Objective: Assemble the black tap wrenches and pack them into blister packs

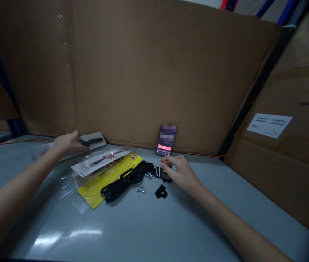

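My left hand (pixel 68 143) is at the back left, thumb and fingers around a clear-plastic pack (pixel 97 137) with a black-handled tool on a white card. Its fingertips are partly hidden. My right hand (pixel 180 171) is pinched above a small group of black parts (pixel 158 172); anything between its fingertips is too small to make out. Just left of those parts lie small metal pieces (pixel 149 176). A flat black plate with a hole (pixel 161 191) lies nearer, with silvery screws (pixel 141 189) to its left.
Black long-handled pieces (pixel 124 182) lie on a yellow card (pixel 90 193), beside a white printed card (pixel 89 168) and clear plastic packaging (pixel 80 205). A phone (pixel 167 140) leans against the cardboard wall (pixel 132 80). A cardboard box (pixel 280 153) stands at right on the grey table (pixel 143 233).
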`<act>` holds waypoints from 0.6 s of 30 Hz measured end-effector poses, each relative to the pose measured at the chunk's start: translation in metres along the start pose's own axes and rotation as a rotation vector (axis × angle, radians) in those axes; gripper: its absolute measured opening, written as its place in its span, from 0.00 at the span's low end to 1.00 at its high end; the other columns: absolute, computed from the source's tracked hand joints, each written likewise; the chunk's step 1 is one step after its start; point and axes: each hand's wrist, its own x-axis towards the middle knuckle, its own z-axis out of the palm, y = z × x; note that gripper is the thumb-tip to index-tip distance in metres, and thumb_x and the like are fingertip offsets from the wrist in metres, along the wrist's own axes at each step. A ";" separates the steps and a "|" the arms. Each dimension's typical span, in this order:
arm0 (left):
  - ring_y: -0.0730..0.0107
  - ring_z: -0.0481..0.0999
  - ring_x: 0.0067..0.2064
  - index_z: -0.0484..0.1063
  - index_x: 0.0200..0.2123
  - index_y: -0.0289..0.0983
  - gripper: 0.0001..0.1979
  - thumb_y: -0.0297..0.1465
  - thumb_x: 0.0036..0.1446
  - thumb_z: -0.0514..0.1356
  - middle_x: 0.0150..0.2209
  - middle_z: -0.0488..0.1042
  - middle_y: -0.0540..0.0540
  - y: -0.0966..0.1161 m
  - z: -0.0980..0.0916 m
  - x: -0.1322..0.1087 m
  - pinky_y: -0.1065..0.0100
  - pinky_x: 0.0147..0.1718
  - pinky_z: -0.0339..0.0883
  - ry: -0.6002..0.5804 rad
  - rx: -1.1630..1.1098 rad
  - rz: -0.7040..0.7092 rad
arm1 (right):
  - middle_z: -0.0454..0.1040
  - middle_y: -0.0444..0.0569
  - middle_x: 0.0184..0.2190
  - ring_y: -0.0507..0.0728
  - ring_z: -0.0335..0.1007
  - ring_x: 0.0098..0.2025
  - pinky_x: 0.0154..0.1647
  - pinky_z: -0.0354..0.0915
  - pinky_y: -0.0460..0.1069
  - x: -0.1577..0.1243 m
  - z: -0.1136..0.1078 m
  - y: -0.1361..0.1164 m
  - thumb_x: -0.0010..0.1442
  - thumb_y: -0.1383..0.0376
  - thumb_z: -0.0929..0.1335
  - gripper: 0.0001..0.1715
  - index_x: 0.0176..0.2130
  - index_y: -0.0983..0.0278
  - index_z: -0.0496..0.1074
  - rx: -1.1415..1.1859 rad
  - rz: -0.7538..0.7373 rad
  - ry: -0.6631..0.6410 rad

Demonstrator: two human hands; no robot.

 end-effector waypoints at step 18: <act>0.58 0.67 0.39 0.68 0.42 0.38 0.15 0.40 0.58 0.51 0.34 0.72 0.41 0.178 -0.094 -0.070 0.58 0.40 0.54 0.604 0.152 0.634 | 0.72 0.60 0.48 0.59 0.72 0.42 0.37 0.68 0.53 0.005 -0.034 -0.025 0.60 0.42 0.47 0.41 0.50 0.66 0.66 1.289 0.554 -0.633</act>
